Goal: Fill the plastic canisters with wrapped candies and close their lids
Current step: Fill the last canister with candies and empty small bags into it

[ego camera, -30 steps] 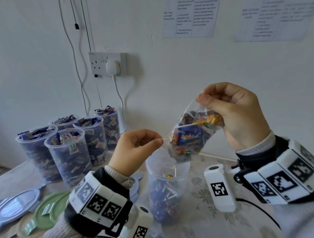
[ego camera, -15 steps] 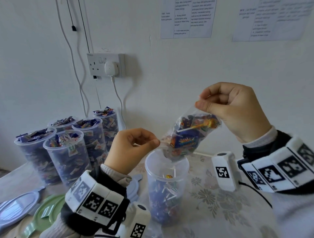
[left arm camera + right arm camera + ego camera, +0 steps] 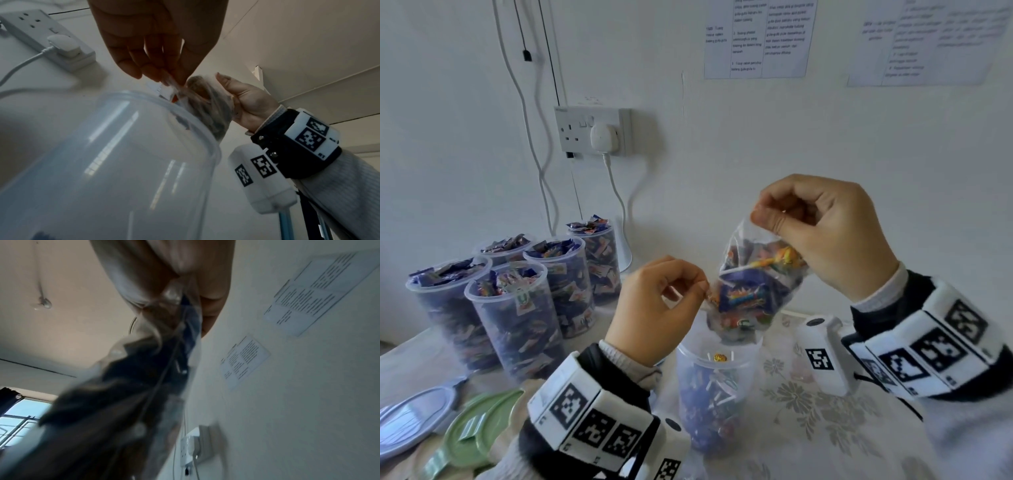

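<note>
A clear plastic bag (image 3: 753, 284) of wrapped candies and lollipops hangs tilted, its open lower end just inside the mouth of an open clear canister (image 3: 717, 394) partly filled with candies. My right hand (image 3: 822, 233) pinches the bag's upper corner. At the bag's lower left edge, just above the canister rim (image 3: 185, 118), my left hand (image 3: 664, 308) pinches the plastic. In the left wrist view the left fingers (image 3: 156, 71) pinch the bag's edge (image 3: 174, 87) and the right hand (image 3: 246, 104) holds the bag (image 3: 207, 104). The right wrist view shows the bag (image 3: 144, 386) hanging from my right fingers (image 3: 144, 280).
Several lidless canisters (image 3: 517, 315) full of candies stand at the back left of the table. Loose lids, a blue one (image 3: 410, 421) and a green one (image 3: 479, 428), lie at the front left. A wall socket with plug (image 3: 599, 133) and cables hangs behind.
Both hands have come down a little, bringing the bag's open end into the canister's mouth. Both grips on the bag are unchanged.
</note>
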`<state>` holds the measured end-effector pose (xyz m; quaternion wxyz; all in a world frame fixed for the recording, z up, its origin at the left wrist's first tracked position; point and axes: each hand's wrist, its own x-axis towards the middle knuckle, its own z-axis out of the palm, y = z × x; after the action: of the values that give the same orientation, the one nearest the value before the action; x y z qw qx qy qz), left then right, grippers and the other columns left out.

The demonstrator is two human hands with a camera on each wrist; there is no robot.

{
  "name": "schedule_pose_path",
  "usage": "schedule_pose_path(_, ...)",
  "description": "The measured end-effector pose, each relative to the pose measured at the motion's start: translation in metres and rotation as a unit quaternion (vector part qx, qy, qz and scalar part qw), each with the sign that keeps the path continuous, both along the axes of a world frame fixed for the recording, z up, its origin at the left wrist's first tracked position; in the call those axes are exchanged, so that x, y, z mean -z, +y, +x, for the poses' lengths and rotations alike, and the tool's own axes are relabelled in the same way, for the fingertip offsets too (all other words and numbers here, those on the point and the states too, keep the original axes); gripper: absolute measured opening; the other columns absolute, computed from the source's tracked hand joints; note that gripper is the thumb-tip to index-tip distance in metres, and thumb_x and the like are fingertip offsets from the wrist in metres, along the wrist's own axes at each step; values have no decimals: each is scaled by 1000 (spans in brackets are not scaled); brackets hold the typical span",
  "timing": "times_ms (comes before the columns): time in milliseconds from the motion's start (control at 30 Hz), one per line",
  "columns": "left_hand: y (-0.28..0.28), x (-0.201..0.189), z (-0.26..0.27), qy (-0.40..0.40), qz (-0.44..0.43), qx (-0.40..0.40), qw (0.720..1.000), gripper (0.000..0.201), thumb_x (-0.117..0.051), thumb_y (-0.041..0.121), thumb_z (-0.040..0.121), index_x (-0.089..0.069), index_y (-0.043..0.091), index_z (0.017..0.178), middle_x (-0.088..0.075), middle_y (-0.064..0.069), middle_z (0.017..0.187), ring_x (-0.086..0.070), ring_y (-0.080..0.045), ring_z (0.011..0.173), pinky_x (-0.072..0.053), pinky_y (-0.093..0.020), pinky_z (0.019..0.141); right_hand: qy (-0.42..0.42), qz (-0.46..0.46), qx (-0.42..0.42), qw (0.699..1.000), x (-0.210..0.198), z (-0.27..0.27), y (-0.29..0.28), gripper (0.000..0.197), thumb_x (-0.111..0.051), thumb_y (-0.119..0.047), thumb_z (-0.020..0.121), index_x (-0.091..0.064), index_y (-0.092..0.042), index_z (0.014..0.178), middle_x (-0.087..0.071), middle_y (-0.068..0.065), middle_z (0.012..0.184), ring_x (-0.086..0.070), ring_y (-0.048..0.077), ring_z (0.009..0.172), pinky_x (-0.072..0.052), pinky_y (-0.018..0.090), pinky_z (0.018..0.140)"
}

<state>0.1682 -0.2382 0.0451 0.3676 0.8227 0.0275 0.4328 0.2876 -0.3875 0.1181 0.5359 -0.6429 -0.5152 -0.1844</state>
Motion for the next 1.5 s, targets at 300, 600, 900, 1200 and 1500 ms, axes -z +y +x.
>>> schedule_pose_path(300, 8, 1, 0, -8, -69, -15, 997, 13, -70, 17, 81, -65, 24, 71, -66, 8, 67, -58, -8, 61, -49, -17, 62, 21, 54, -9, 998, -6, 2, 3, 13, -73, -19, 78, -64, -27, 75, -66, -11, 71, -62, 6, 62, -54, 21, 58)
schedule_pose_path(600, -3, 2, 5, -19, -45, 0, 999, 20, -68, 6, 81, -63, 22, 70, -62, 10, 64, -55, -3, 59, -46, -14, 58, 49, 32, -21, 998, 6, -3, 16, 14, -73, -14, 80, -63, -22, 74, -66, -11, 69, -60, 10, 63, -52, 22, 63)
schedule_pose_path(900, -2, 2, 7, -26, -94, -1, 995, 23, -64, 3, 83, -63, 22, 71, -63, 10, 62, -56, -5, 60, -47, -17, 60, 49, 42, -36, 997, 4, 0, 15, 11, -70, -15, 81, -62, -22, 77, -64, -15, 68, -59, 1, 63, -49, 16, 62)
schedule_pose_path(1200, 0, 3, 9, -16, -115, 5, 993, 22, -64, 6, 83, -63, 23, 69, -63, 17, 59, -52, -4, 56, -46, -20, 58, 86, 21, -66, 994, 6, 1, 14, 15, -70, -8, 82, -63, -21, 76, -64, -14, 66, -58, 5, 63, -54, 21, 60)
schedule_pose_path(1500, -1, 6, 11, -23, -123, 7, 992, 20, -63, 6, 84, -63, 20, 70, -61, 15, 56, -53, -3, 56, -44, -15, 57, 79, 40, -48, 995, 8, -2, 15, 6, -65, -18, 79, -60, -22, 77, -61, -7, 66, -52, 26, 58, -48, 31, 55)
